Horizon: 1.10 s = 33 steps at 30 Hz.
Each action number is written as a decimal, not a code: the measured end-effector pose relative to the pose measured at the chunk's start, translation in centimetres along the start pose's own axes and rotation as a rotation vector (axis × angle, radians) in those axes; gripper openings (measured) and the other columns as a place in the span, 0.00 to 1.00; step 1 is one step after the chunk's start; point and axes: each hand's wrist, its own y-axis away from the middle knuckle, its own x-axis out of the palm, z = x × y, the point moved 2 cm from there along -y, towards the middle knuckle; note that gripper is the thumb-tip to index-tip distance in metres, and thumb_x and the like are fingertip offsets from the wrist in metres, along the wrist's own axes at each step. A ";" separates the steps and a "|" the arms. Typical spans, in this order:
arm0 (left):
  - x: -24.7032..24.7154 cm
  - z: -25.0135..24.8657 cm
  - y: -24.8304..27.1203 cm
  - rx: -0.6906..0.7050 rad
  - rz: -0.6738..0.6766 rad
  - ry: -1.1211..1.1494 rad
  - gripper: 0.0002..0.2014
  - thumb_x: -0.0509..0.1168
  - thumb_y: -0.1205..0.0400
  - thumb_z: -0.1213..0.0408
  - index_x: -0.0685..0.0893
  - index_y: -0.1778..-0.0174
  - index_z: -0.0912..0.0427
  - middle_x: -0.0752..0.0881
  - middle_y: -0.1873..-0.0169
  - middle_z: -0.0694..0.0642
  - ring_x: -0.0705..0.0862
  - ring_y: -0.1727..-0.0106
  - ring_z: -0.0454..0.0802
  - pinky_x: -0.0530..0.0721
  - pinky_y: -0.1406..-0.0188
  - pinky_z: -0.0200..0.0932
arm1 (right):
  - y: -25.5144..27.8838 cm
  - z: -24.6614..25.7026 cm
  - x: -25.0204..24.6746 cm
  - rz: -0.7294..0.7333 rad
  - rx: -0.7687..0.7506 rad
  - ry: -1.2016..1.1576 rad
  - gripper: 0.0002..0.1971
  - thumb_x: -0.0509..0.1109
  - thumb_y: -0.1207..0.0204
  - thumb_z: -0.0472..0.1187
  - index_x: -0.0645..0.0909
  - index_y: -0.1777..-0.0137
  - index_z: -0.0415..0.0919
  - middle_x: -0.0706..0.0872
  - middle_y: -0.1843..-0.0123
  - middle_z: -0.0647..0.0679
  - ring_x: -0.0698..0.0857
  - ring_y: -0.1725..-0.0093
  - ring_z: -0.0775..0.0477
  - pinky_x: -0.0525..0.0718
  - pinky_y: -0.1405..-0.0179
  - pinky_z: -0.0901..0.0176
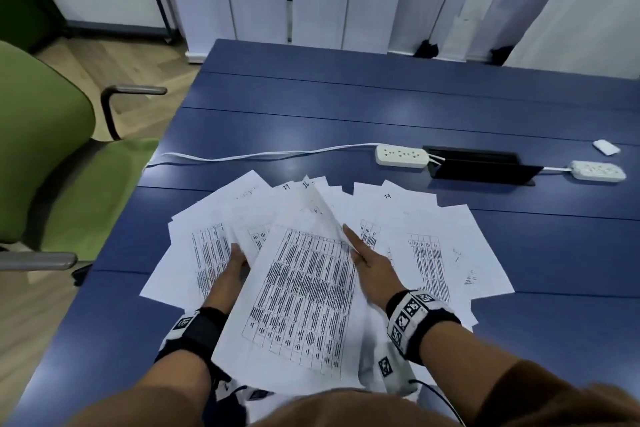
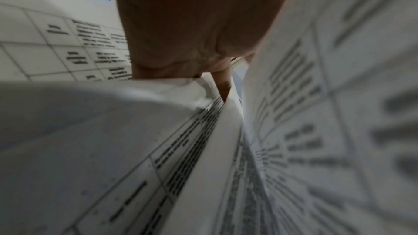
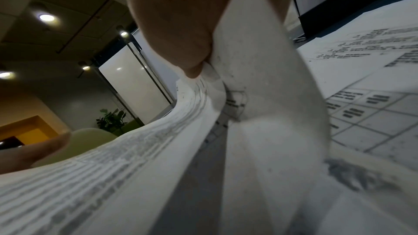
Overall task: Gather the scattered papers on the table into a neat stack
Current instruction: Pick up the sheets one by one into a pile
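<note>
Brown sleeves [image 1: 540, 395]; black wrist straps [image 1: 201, 333] (white blocks bearing square markers).

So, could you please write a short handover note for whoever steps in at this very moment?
Left hand: under the left edge of the lifted sheets, gripping them.
Right hand: holds their right edge, index finger straight.
Papers: most lie fanned and overlapping on the blue table, left and right of the hands.
Done: a few sheets gathered and raised in the middle.
Left: draw in the fanned sheets on both sides, square the edges, set down one neat stack.
</note>
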 end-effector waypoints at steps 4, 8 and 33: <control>-0.7 1.2 -1.5 -0.037 -0.070 -0.142 0.32 0.61 0.16 0.45 0.72 0.23 0.64 0.72 0.22 0.62 0.71 0.22 0.55 0.62 0.21 0.45 | -0.6 -0.1 0.6 0.036 -0.023 0.188 0.20 0.52 0.13 0.50 0.61 0.24 0.71 0.75 0.47 0.50 0.79 0.51 0.53 0.74 0.44 0.60; -0.2 1.0 -1.6 0.048 -0.174 -0.242 0.17 0.50 0.09 0.62 0.75 0.36 0.73 0.82 0.38 0.67 0.81 0.44 0.56 0.74 0.46 0.45 | -2.4 -0.1 -1.2 -0.222 -0.009 0.336 0.17 0.56 0.14 0.40 0.81 0.32 0.50 0.76 0.51 0.45 0.79 0.50 0.41 0.77 0.50 0.54; 0.9 4.4 -1.9 0.080 -0.176 -0.343 0.50 0.75 0.27 0.78 0.49 0.16 0.66 0.59 0.18 0.68 0.60 0.18 0.64 0.61 0.21 0.58 | 3.4 -9.3 -12.8 -0.400 0.708 -0.020 0.37 0.77 0.28 0.53 0.67 0.26 0.34 0.76 0.29 0.35 0.77 0.30 0.34 0.74 0.32 0.48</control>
